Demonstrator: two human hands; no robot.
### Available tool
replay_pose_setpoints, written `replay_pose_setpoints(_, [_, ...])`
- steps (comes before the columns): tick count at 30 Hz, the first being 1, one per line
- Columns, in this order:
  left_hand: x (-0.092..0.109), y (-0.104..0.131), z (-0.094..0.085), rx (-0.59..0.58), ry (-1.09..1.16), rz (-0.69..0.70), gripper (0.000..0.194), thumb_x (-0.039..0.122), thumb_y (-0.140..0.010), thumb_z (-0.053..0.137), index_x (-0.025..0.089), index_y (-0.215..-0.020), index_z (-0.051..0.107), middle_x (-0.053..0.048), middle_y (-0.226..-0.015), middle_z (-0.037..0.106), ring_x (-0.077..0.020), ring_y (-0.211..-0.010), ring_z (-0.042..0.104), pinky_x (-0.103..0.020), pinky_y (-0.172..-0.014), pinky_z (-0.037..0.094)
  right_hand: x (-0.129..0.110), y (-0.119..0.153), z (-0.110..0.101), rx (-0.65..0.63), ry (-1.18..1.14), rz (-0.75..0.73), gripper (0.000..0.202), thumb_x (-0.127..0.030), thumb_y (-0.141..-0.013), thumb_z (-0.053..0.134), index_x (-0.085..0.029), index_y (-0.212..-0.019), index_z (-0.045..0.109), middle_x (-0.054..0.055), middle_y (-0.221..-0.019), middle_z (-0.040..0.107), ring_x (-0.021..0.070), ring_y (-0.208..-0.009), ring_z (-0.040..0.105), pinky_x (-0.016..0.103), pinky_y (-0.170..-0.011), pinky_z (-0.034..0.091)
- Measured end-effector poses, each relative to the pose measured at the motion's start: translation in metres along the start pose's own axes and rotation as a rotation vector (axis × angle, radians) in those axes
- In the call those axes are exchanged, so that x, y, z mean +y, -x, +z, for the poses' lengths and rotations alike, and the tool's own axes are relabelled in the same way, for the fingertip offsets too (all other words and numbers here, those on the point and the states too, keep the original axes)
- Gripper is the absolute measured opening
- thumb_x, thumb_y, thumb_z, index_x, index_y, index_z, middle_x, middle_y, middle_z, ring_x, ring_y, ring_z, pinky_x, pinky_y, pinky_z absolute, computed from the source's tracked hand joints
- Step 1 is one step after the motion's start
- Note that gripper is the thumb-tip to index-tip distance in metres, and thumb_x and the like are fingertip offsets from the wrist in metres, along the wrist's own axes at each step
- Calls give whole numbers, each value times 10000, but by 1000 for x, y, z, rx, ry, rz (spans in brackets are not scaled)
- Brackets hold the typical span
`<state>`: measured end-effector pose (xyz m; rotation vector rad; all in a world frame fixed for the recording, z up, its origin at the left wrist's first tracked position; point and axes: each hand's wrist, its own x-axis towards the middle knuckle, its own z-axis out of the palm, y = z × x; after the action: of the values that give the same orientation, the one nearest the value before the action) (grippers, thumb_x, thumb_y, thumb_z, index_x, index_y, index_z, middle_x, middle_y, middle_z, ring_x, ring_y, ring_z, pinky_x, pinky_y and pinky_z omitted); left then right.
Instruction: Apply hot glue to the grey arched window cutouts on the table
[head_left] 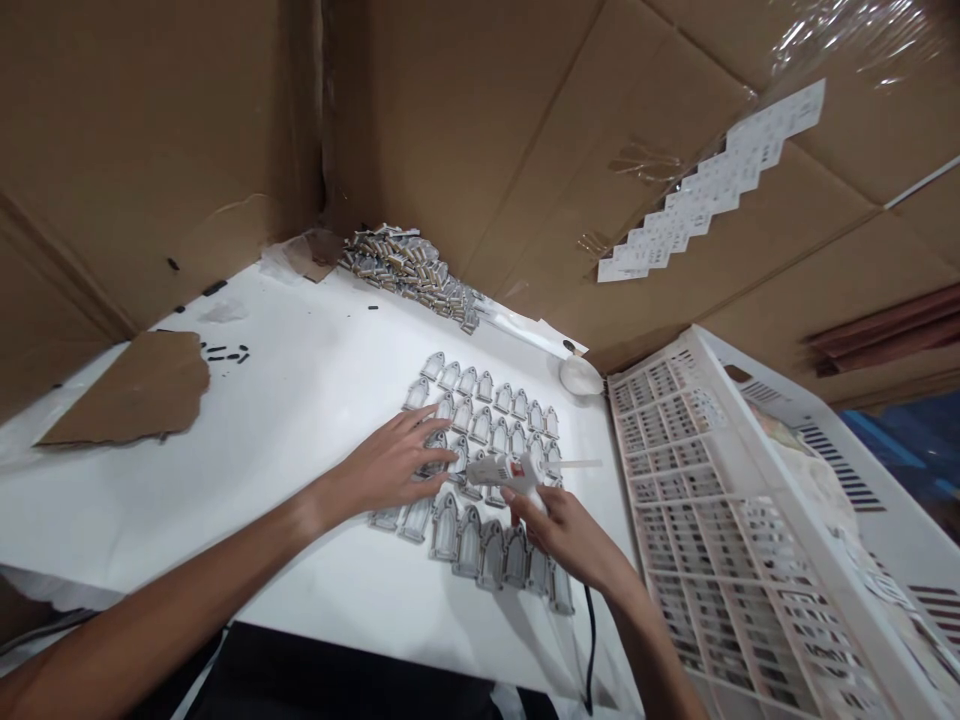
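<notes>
A white hot-glue gun with a red trigger (487, 470) points its nozzle at the left side of rows of small, grey, arch-shaped pieces with pale centers (491, 555), set out on a smooth white tabletop (300, 390). The right hand (570, 530) closes around the gun's grip, fingers wrapped and pressed together. The left hand (382, 465) reaches over the left edge of the rows with its fingers spread, tips just beside the nozzle; whether they touch a piece, the view cannot tell.

The step in hand appears to be close work with the gun at 1 piece, though no glue can be made out. The next move, by this reading, calls for a steady nozzle, light fingertips kept off its hot tip, and neighboring pieces left undisturbed.

The pieces lie between and beyond the 2 hands, close together, their pointed ends facing away from the wearer. The farthest row shows 8, each outlined by a darker rim and topped by what looks like a small loop. Those nearest the wearer look larger. More grey parts sit in a dense heap (409, 270) against the brown cardboard wall (487, 120). A translucent glue stick (581, 464) juts from the gun's rear, and a white slatted plastic basket (780, 490) stands at right.
</notes>
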<state>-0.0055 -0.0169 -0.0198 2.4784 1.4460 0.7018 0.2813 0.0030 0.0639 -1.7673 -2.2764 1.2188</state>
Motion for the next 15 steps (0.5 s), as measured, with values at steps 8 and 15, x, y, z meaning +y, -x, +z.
replay_pose_setpoints(8, [-1,0,1,23,9,-7,285,406,-1027,624,371,-1260,785,-29,-1569,589,-370,-1543,416,-562,-1216,412,2,1,2,-33,-45,17,628,-748,-994,468,-200,-797,703,-11,-594,525,171,-570,501,290,-592,386])
replay_pose_setpoints(15, [-1,2,3,24,7,-13,292,376,-1018,640,377,-1272,783,-44,-1558,596,-356,-1552,402,-557,-1214,414,-18,2,-11,-63,79,-21,581,-706,-1023,442,-210,-886,712,4,-667,572,188,-636,521,294,-624,357])
